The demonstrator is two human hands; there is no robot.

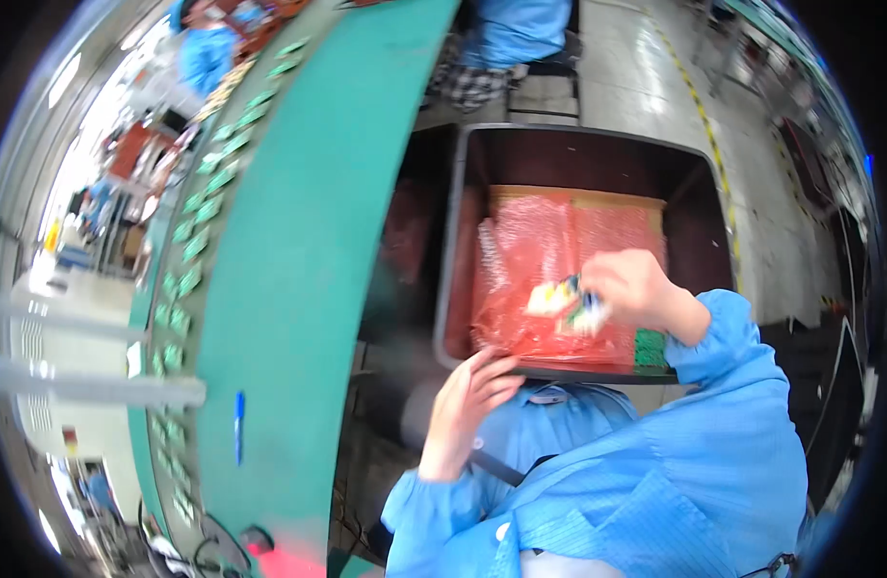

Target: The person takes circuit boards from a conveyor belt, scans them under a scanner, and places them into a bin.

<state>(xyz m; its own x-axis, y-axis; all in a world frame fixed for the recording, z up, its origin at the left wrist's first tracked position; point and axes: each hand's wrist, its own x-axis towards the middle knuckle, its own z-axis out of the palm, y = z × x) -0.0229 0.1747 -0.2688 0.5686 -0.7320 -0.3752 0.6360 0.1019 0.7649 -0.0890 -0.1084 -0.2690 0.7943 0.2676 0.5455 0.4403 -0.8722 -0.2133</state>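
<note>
My right hand (628, 287) is inside a black bin, closed on a small circuit board (566, 302) with white, yellow and blue parts, blurred by motion. Beneath it lies red bubble wrap (532, 246), spread across the inside of the bin. My left hand (470, 400) rests at the near rim of the bin, fingers stretched out and slightly apart beside the crumpled edge of the wrap. Low on the right in the bin, a patch of green circuit board (649, 349) shows past the wrap.
The black bin (598, 133) stands against my lap. To the left runs a green bench (280, 289) with a blue pen (239, 427). Several small green boards (195, 243) line a strip along its far side. Another person in blue (521, 34) sits ahead.
</note>
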